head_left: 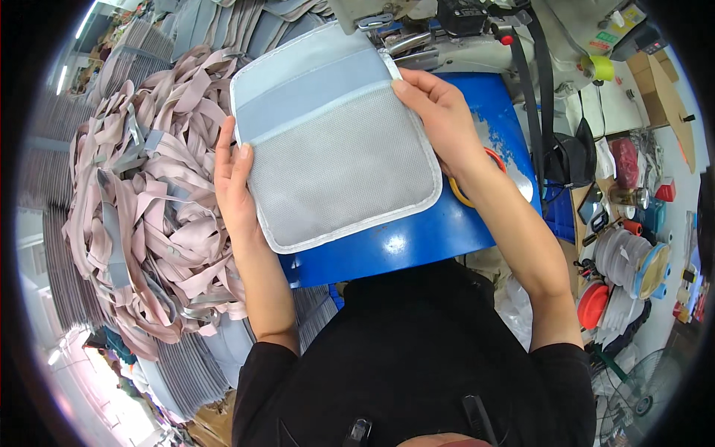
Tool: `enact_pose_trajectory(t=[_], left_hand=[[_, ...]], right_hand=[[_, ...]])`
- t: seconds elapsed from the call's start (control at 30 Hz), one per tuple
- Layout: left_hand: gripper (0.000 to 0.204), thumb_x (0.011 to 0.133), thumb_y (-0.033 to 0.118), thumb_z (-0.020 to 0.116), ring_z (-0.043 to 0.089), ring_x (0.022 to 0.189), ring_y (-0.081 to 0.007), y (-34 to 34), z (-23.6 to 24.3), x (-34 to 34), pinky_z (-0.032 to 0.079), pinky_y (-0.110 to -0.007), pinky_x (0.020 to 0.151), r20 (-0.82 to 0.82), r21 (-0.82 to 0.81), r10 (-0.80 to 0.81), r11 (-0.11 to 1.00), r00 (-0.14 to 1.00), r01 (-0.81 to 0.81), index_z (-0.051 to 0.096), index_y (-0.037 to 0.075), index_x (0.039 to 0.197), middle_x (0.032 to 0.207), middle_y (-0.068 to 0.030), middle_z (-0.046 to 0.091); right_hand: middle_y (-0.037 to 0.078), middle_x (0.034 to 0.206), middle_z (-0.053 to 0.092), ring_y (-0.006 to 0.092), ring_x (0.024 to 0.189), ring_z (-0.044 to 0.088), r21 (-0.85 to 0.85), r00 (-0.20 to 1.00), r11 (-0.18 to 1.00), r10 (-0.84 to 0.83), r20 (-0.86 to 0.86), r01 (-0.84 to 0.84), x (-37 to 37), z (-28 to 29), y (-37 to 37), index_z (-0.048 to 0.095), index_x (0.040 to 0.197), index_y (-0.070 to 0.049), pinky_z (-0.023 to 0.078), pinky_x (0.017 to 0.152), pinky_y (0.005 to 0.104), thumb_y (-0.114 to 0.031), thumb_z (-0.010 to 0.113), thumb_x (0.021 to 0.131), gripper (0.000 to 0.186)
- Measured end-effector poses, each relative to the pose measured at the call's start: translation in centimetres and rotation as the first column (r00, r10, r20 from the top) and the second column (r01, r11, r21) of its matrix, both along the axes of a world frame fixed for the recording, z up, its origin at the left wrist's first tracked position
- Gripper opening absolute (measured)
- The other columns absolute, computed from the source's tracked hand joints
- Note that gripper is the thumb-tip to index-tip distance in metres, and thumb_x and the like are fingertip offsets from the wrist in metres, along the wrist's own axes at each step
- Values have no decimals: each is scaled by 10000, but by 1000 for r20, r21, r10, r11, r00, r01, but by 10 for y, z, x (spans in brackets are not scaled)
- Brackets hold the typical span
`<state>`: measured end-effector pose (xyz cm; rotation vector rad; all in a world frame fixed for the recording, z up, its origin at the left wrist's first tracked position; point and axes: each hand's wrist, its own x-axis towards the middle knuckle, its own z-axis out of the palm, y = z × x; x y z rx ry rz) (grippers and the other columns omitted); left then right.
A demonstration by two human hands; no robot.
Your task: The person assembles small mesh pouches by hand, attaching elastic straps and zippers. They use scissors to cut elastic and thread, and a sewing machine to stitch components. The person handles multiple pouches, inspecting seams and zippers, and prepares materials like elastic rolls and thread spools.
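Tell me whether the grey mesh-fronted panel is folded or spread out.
Spread out: the panel shows its broad face, without a fold across it, between the left hand and right hand.

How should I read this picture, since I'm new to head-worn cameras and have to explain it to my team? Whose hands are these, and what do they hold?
There is no robot here: these are a person's own left hand and right hand, both bare. The single picture comes from a wide fisheye camera on that person's head, looking down, so straight edges bend near the rim. Both hands hold a grey fabric panel by its sides; its lower part is mesh. Beneath it is a blue work surface, where a red-and-yellow looped item lies partly hidden by the right arm. Tangled pinkish strips are heaped at the left.
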<state>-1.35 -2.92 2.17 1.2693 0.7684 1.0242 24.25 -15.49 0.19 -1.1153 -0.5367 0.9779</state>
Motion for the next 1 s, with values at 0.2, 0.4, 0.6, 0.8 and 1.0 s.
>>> enact_pose_trajectory(t=[0.2,0.4,0.6,0.8,1.0], left_hand=[[664,994,58,632,650,1146,-167,-6,-7,-11,465,-316,1034,-32,111,-56,992,998,60,334,-13,1583,1226,-140,705],[667,990,36,631,644,1180,-181,-6,-6,-13,454,-317,1053,-25,62,-77,995,997,78,327,-23,1581,1288,-167,687],[679,996,45,633,639,1198,-180,2,-5,-8,458,-314,1051,-32,81,-63,995,997,66,305,-32,1585,1328,-191,667],[671,999,57,634,614,1237,-185,8,2,-3,438,-315,1076,-116,132,-58,988,992,74,311,-42,1580,1373,-194,636],[675,992,79,649,613,1243,-199,20,5,5,444,-316,1075,-48,55,-57,997,997,60,328,-41,1574,1398,-199,615]], right_hand=[[141,1162,723,153,999,697,100,995,991,91,-39,-87,-4,6,-14,586,1356,86,560,862,290,-140,593,1044,386],[141,1161,724,152,990,701,119,992,989,102,-75,-92,-1,3,-9,575,1367,88,565,862,291,-126,586,1043,388],[148,1149,724,155,981,702,156,987,983,114,-111,-96,-1,0,-5,570,1369,91,566,855,292,-117,579,1042,388],[154,1141,722,159,989,696,157,990,984,101,-99,-85,3,-8,2,572,1363,91,561,855,300,-125,588,1033,394],[151,1138,720,164,990,691,155,996,985,80,-41,-73,7,-10,12,577,1346,101,552,851,305,-141,607,1025,403]])
